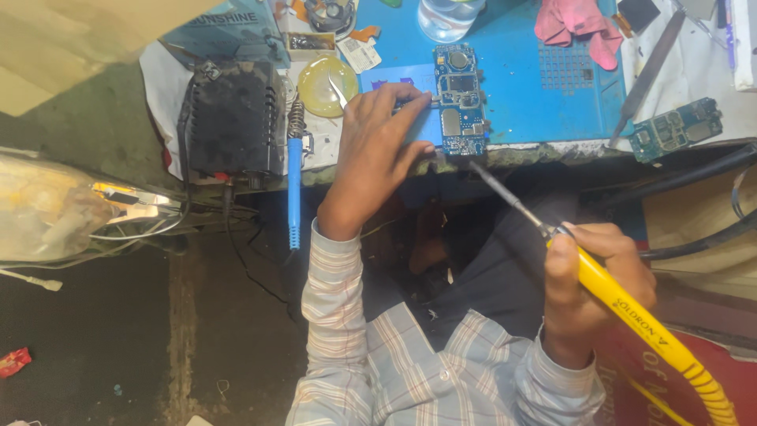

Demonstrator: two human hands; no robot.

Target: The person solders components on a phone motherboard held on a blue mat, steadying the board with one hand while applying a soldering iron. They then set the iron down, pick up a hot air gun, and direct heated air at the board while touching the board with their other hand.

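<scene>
Blue mat — left hand pinches tweezers, right hand grips soldering iron.

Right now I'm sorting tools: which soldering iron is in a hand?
The yellow-handled soldering iron, gripped by the right hand; the blue-handled soldering iron rests unheld beside the left hand.

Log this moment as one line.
left hand: steadies blue circuit board | right hand: holds yellow soldering iron | tip at board's lower edge

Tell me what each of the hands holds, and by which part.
The right hand grips a soldering iron by its yellow handle. The left hand pins the blue circuit board at its left edge with tweezers.
</scene>
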